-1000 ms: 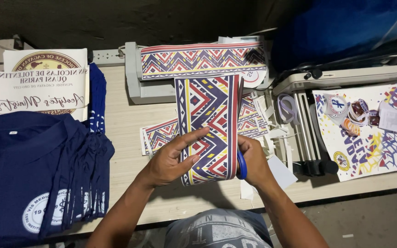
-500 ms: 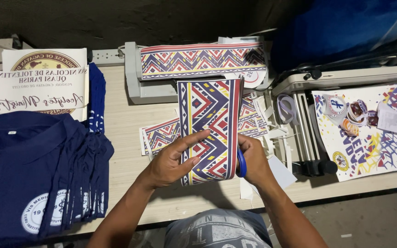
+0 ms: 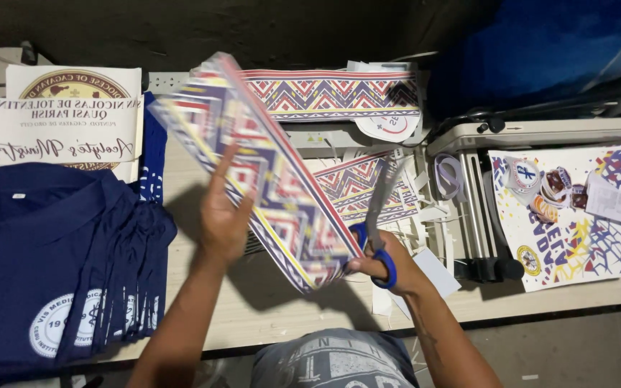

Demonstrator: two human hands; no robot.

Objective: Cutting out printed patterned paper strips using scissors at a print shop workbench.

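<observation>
Paper, printed in red-blue-white zigzag bands — a long patterned strip (image 3: 274, 179) lifted off the desk (image 3: 203, 316) and tilted, blurred in the shot. Left hand (image 3: 223, 215) sits under its middle, fingers (image 3: 226, 167) up against the back of the sheet, thumb side hidden, so it seems pinched but I cannot tell how tight. Right hand (image 3: 382, 262) is at the strip's lower corner, fingers through the blue loops of the scissors (image 3: 379, 223); those fingers are closed on the handles, the blades point up, away from the fingertips, and whether the blades are parted is not clear.

Judgement on handling: the strip looks light, thin and floppy, bends under its own length, tears or creases easily — best held near an edge with a flat pinch, close to the cut line, with support at mid-length.

Beyond the fingertips: another patterned sheet (image 3: 332, 93) lies over a grey machine, a third sheet (image 3: 364, 183) flat on the desk, white paper offcuts (image 3: 425, 208) beside it. Left of the left hand, a stack of navy shirts (image 3: 44, 259) and a printed white transfer sheet (image 3: 59, 129). Right of the right hand, a colourful print (image 3: 576, 215) with cut stickers on it.
</observation>
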